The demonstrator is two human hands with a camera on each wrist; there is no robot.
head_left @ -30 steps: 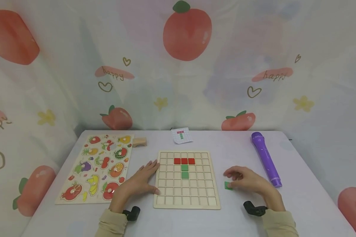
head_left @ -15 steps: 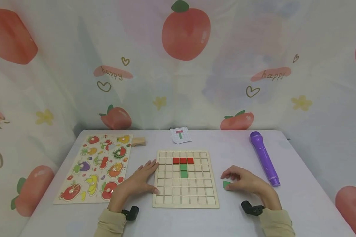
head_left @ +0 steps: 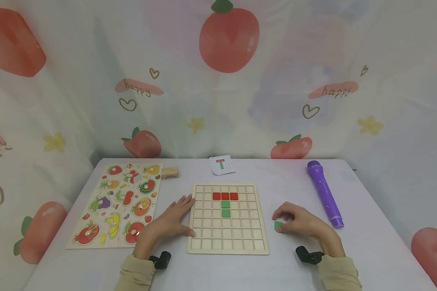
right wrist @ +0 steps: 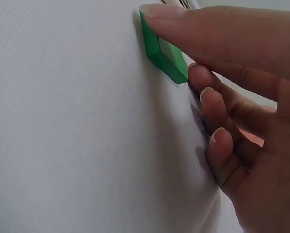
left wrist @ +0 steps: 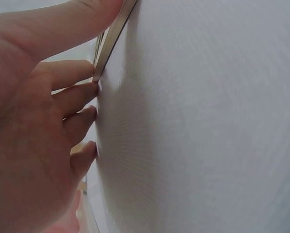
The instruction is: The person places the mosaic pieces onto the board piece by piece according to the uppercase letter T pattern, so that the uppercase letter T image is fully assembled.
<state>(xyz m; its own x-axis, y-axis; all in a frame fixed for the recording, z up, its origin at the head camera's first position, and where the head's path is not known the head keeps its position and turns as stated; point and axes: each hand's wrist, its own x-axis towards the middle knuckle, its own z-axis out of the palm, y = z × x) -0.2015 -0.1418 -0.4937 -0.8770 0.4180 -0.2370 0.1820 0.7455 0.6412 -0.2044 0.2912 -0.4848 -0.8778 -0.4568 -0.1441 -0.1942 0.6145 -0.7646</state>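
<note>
A wooden grid board (head_left: 207,245) lies in the middle of the table. Three red tiles (head_left: 225,196) form a row in it, with two green tiles (head_left: 225,213) below the middle one. At the board's left edge rests my left hand (head_left: 167,223), fingers spread, thumb and fingertips against the rim; the left wrist view shows the board's edge (left wrist: 114,41) by the thumb. Right of the board, my right hand (head_left: 301,221) pinches a loose green tile (right wrist: 165,60), thumb across its face and the other fingers curled. The tile looks tilted off the tabletop.
To the left lies a fruit puzzle board (head_left: 125,218) beside a small wooden block (head_left: 170,172). A paper card (head_left: 222,165) with a red and green T pattern lies behind the grid board. A purple toy microphone (head_left: 325,196) lies at the right.
The green tile at my right hand now looks slightly tilted, with the fingertips closer around it. My left hand keeps its place at the board's edge.
</note>
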